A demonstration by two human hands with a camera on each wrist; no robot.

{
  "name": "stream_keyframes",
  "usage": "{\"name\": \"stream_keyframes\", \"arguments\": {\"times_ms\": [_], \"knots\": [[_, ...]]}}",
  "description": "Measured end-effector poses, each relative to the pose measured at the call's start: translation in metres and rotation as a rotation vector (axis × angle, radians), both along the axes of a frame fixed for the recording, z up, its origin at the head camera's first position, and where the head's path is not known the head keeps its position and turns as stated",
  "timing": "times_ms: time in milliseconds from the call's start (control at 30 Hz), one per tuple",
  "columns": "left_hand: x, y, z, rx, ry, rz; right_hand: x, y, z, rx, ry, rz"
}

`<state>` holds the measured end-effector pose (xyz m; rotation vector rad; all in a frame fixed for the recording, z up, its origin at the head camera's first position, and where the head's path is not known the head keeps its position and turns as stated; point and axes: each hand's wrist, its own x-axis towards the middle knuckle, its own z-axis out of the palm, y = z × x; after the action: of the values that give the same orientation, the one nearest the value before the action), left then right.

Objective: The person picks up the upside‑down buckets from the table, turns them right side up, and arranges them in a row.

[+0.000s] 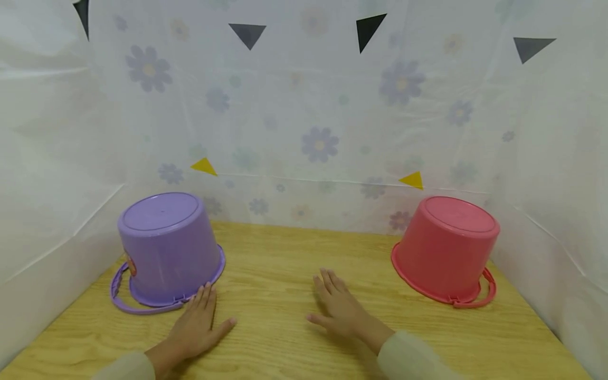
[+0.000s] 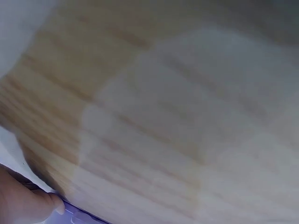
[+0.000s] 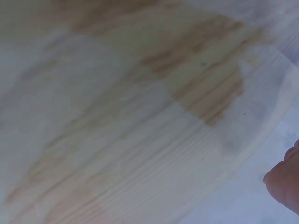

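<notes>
An upside-down purple bucket (image 1: 171, 258) stands at the left of the table, its handle (image 1: 147, 310) lying round the front of its rim. My left hand (image 1: 193, 327) lies in front of it with straight fingers, the fingertips right at the rim and the thumb spread to the right. In the left wrist view, a fingertip (image 2: 44, 205) overlaps a strip of purple rim. My right hand (image 1: 343, 311) is palm down over the middle of the table, fingers extended and holding nothing. To its right, a red bucket (image 1: 444, 253) also stands upside down, its handle (image 1: 480, 302) at the front right.
The wood-grain table (image 1: 285, 264) carries both buckets. Behind it hangs a white curtain (image 1: 271, 137) printed with flowers, with black, grey and yellow triangles on it. White sheeting closes in the left (image 1: 43, 158) and right sides.
</notes>
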<state>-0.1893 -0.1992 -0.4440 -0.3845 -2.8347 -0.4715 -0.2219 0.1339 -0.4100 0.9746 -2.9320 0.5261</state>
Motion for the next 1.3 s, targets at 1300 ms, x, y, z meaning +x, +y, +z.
{"name": "stream_keyframes", "arguments": {"times_ms": [1300], "knots": [[-0.002, -0.011, 0.011, 0.064, -0.016, -0.092, -0.009, -0.049, 0.006, 0.125, -0.049, 0.069]]}}
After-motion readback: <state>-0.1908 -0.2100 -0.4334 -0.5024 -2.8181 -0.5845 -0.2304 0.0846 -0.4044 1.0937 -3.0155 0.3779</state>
